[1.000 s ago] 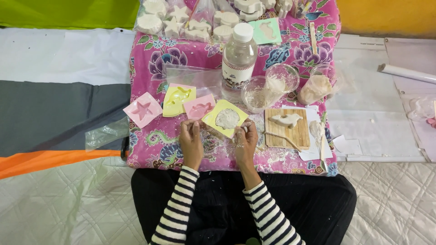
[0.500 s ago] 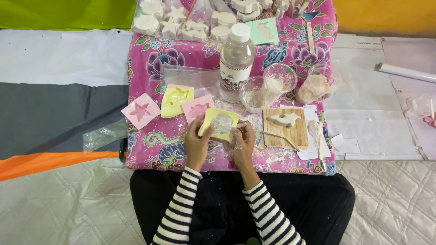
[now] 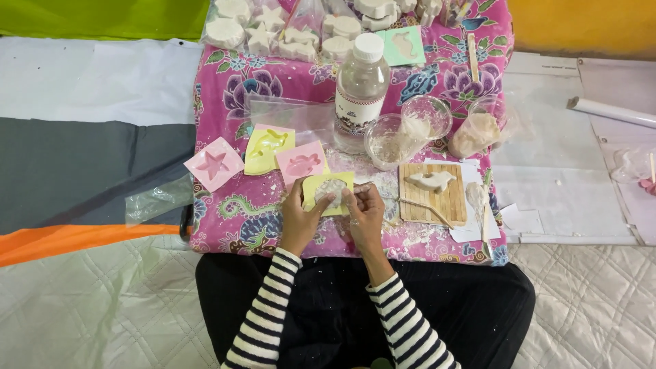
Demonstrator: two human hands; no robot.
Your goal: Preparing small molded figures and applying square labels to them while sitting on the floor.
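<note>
A small yellow mould point(image 3: 329, 192) filled with white plaster is gripped between both my hands just above the pink floral cloth point(image 3: 232, 219). My left hand point(image 3: 299, 220) holds its left edge with the thumb on top. My right hand point(image 3: 364, 214) pinches its right edge, fingers dusted with white. Three more moulds lie just beyond: a pink star mould point(image 3: 214, 163), a yellow one point(image 3: 269, 149) and a pink one point(image 3: 301, 164).
A clear plastic bottle point(image 3: 360, 92) and clear cups point(image 3: 403, 133) with white residue stand behind. A white cast figure point(image 3: 430, 180) rests on a wooden stick mat point(image 3: 444, 201) at right. Several white casts point(image 3: 287, 34) line the far edge. A paper roll point(image 3: 611, 111) lies far right.
My hands have closed in around the yellow mould and lifted it toward me, off the cloth. The other moulds have not moved.
</note>
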